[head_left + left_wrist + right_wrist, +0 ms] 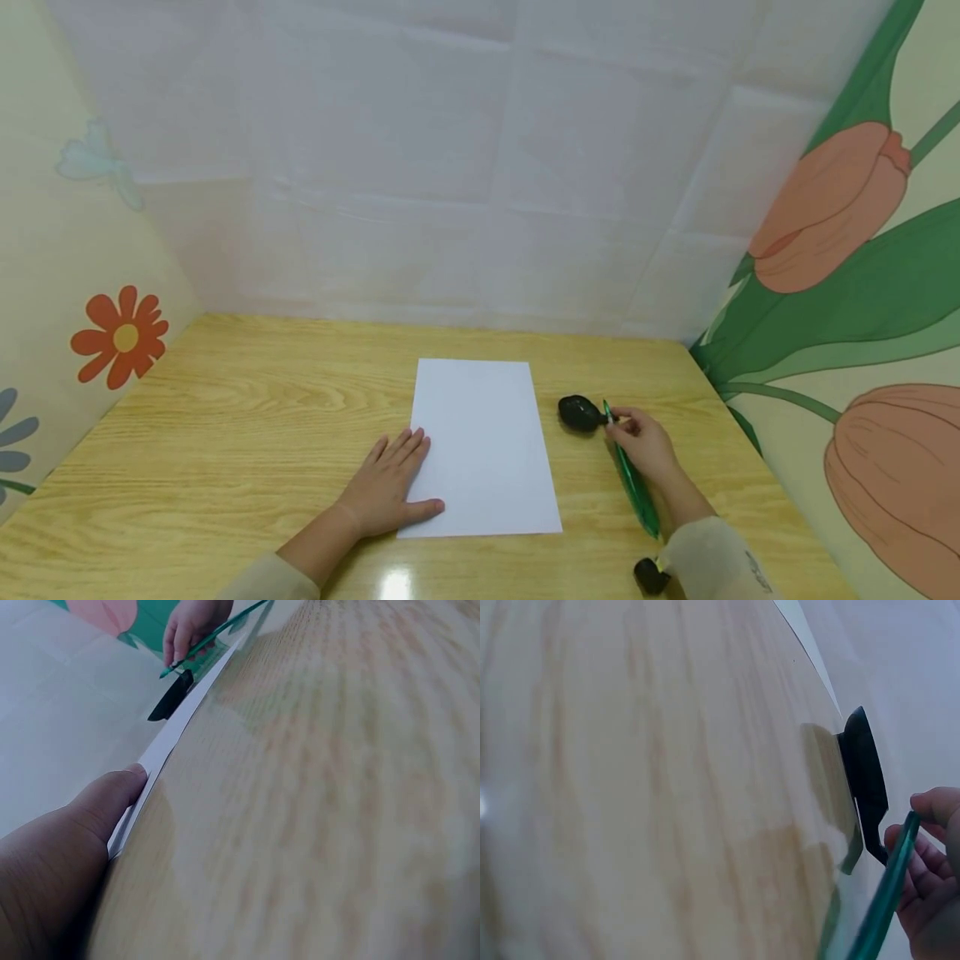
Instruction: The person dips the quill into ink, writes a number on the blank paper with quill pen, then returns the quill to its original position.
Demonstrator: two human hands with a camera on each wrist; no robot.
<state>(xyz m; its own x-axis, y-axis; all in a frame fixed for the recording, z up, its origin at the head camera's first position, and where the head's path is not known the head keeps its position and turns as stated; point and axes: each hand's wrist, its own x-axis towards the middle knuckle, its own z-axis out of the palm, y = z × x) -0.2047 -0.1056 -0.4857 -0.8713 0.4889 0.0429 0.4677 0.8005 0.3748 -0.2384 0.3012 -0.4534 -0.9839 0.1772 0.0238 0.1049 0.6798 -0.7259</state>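
Observation:
A white sheet of paper (480, 450) lies on the wooden table, its long sides running away from me. My left hand (390, 483) rests flat on its left edge, fingers spread, with the thumb over the near left corner. To the right of the sheet, my right hand (647, 442) pinches a long, slim green pen-like thing (636, 492) near its far, pointed end. The pen-like thing slants back toward my sleeve and shows smooth and tapered in the right wrist view. Just beyond the fingertips a black spoon-like thing (579, 414) lies on the table, its narrow end by the fingers.
A small black object (651, 575) with a bit of yellow lies beside my right sleeve, partly hidden. White sheeting (465, 167) hangs behind the table (285, 375). Walls painted with flowers stand on the left and right.

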